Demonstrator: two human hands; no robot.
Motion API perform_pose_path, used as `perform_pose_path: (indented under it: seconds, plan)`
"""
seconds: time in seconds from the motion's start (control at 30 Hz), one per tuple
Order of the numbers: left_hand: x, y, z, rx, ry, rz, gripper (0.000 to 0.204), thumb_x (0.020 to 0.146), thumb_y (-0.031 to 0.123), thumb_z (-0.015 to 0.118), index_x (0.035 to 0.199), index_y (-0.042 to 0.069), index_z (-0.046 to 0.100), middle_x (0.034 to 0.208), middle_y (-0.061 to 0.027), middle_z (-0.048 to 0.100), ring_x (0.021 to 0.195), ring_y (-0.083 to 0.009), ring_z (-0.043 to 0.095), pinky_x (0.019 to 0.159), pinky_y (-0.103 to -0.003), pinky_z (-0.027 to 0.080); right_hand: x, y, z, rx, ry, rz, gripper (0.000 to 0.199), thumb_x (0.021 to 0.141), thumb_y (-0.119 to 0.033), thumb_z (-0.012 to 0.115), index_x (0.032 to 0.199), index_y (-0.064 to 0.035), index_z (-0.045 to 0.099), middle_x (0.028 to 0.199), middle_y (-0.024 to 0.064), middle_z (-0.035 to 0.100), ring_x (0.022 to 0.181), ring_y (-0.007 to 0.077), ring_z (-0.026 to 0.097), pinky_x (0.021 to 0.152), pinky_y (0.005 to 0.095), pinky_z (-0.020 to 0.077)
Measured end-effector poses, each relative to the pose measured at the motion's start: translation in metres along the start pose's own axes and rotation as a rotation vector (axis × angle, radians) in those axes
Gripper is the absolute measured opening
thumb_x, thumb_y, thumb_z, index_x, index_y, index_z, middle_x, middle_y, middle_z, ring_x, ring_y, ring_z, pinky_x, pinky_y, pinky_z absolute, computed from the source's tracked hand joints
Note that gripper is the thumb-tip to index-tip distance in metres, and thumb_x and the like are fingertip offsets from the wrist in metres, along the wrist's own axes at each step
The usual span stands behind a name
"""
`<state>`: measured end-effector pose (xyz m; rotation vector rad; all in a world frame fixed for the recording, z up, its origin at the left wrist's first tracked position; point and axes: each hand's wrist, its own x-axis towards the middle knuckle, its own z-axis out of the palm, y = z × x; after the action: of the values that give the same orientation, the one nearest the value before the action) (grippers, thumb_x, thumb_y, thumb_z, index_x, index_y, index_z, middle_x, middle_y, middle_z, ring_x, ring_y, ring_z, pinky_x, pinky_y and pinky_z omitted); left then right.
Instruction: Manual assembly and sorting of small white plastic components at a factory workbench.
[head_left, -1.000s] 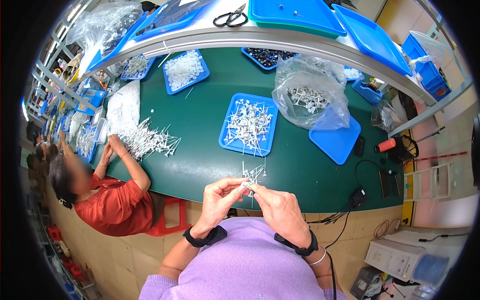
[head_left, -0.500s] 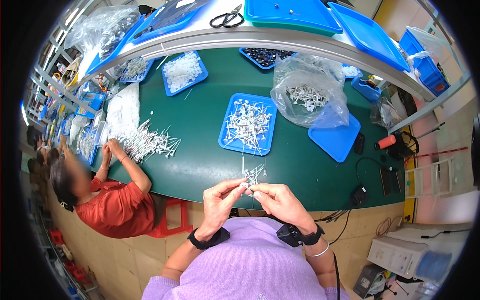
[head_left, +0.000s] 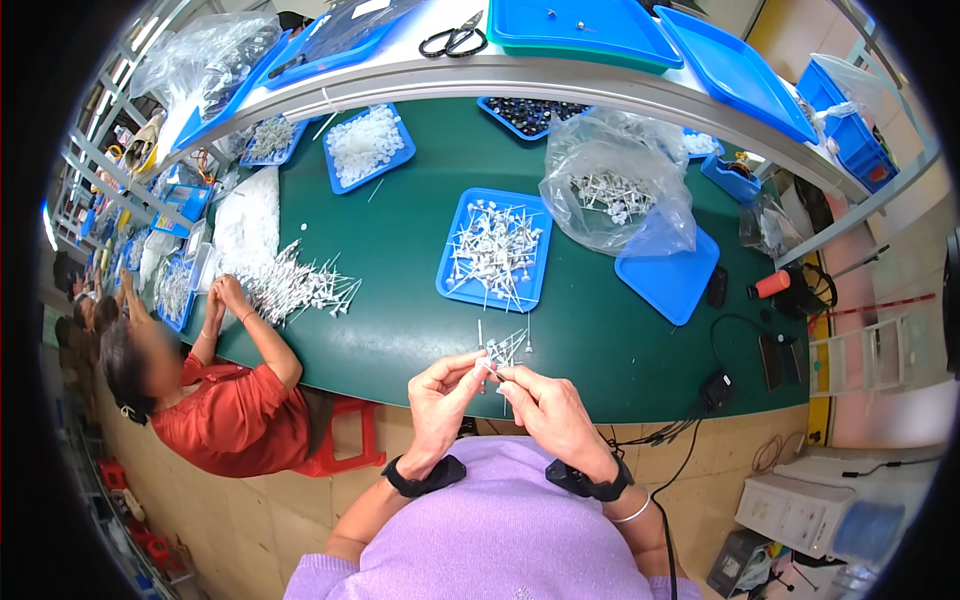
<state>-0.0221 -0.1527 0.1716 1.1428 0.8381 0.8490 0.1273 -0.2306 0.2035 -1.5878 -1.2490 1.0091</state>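
Observation:
My left hand (head_left: 441, 397) and my right hand (head_left: 541, 407) meet at the near edge of the green table (head_left: 400, 300), fingertips pinched together on a small white stemmed part (head_left: 492, 367). Just beyond my fingers lies a small heap of the same white parts (head_left: 506, 347). Further out sits a blue tray (head_left: 455, 290) filled with more of them.
A clear bag of parts (head_left: 615, 195) rests on a second blue tray (head_left: 668, 277) at right. A co-worker in red (head_left: 235, 415) at left handles a pile of white parts (head_left: 295, 285). Cables, a charger (head_left: 716, 390) and phones lie at right. Scissors (head_left: 455, 40) sit on the shelf.
My hands have shifted slightly lower and closer together on the small part. The co-worker's hands have moved a little on the pile.

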Motion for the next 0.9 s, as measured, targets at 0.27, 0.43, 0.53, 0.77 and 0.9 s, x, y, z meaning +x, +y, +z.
perform_pose_path:
  seconds: [0.27,0.43,0.53,0.77,0.9]
  plan:
    - [0.001,0.0,0.003,-0.043,0.021,-0.012,0.019,0.091,0.003,0.064,0.109,-0.004,0.064,0.098,-0.0134,0.071,0.089,-0.0154,0.068,0.075,-0.026,0.055,-0.007,-0.004,0.008,-0.275,0.193,-0.167,0.022,0.093,-0.011,0.057,0.114,-0.005,0.06,0.084,0.0175,0.066,0.073,0.0377,0.064,0.061,0.0435,0.0503]
    - [0.001,0.002,0.005,-0.036,0.035,-0.014,0.019,0.091,0.003,0.065,0.109,-0.003,0.064,0.098,-0.0126,0.071,0.09,-0.0149,0.068,0.076,-0.025,0.054,-0.008,-0.008,0.009,-0.351,0.205,-0.158,0.023,0.093,-0.011,0.058,0.115,-0.0045,0.06,0.084,0.017,0.066,0.071,0.0362,0.065,0.06,0.0432,0.0507]
    - [0.0,0.001,0.006,-0.03,0.044,-0.003,0.019,0.091,0.003,0.065,0.109,-0.003,0.064,0.098,-0.0124,0.071,0.09,-0.0147,0.068,0.076,-0.025,0.053,-0.006,-0.004,0.011,-0.379,0.239,-0.213,0.022,0.093,-0.011,0.057,0.114,-0.0047,0.058,0.078,0.0168,0.065,0.066,0.0358,0.065,0.055,0.0438,0.05]
    - [0.001,0.0,0.005,-0.012,0.047,0.002,0.019,0.091,0.003,0.065,0.109,-0.003,0.063,0.099,-0.0128,0.071,0.09,-0.0151,0.068,0.076,-0.025,0.054,-0.006,-0.011,0.009,-0.391,0.203,-0.153,0.023,0.091,-0.009,0.059,0.114,-0.003,0.061,0.086,0.0169,0.067,0.072,0.0356,0.065,0.061,0.0421,0.0512]
    - [0.002,0.0,0.006,-0.011,0.047,0.001,0.019,0.091,0.003,0.065,0.109,-0.003,0.063,0.098,-0.0131,0.071,0.089,-0.0151,0.068,0.075,-0.025,0.054,-0.004,-0.005,0.009,-0.423,0.227,-0.228,0.023,0.091,-0.008,0.058,0.113,-0.0042,0.058,0.077,0.0165,0.064,0.065,0.0352,0.064,0.054,0.0431,0.0505]
